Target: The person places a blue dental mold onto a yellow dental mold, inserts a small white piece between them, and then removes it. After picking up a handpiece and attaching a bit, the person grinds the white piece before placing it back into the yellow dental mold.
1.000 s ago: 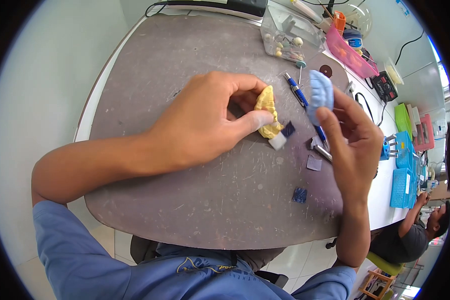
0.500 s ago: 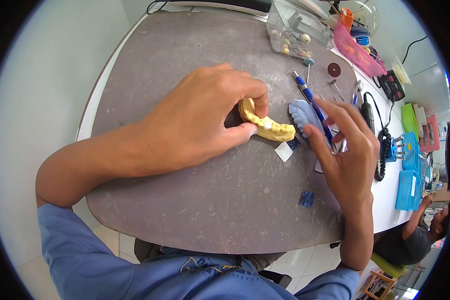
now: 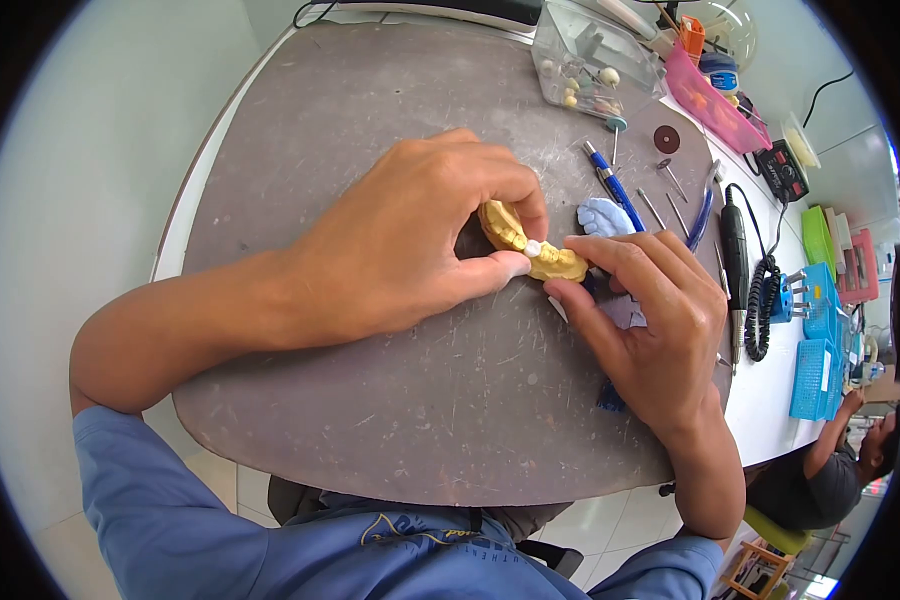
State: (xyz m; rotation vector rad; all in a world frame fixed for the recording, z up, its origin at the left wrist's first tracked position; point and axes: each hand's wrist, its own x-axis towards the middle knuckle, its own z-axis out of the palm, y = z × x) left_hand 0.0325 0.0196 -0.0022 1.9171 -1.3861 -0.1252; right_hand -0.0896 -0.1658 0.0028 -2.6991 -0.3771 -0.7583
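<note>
A yellow dental model (image 3: 560, 264) with one white tooth (image 3: 532, 248) is between my two hands over the tabletop. My left hand (image 3: 425, 225) grips its left part, the thumb tip close to the white tooth and the fingers curled behind the arch. My right hand (image 3: 655, 320) pinches the model's right end between thumb and index finger. Just behind that hand lies a blue dental model (image 3: 602, 217), partly covered by my fingers. A dark blue square (image 3: 610, 396) shows only in part beneath my right hand.
A blue pen (image 3: 615, 185), thin metal tools and a brown disc (image 3: 667, 139) lie at the right. A clear box (image 3: 595, 75), a pink tray (image 3: 715, 100), a black handpiece (image 3: 735, 250) and blue baskets (image 3: 816, 378) stand beyond. A seated person (image 3: 820, 480) is far right.
My right hand has moved left and down from above the blue model, and its thumb and index finger have closed on the yellow model's right end. My left hand keeps its grip.
</note>
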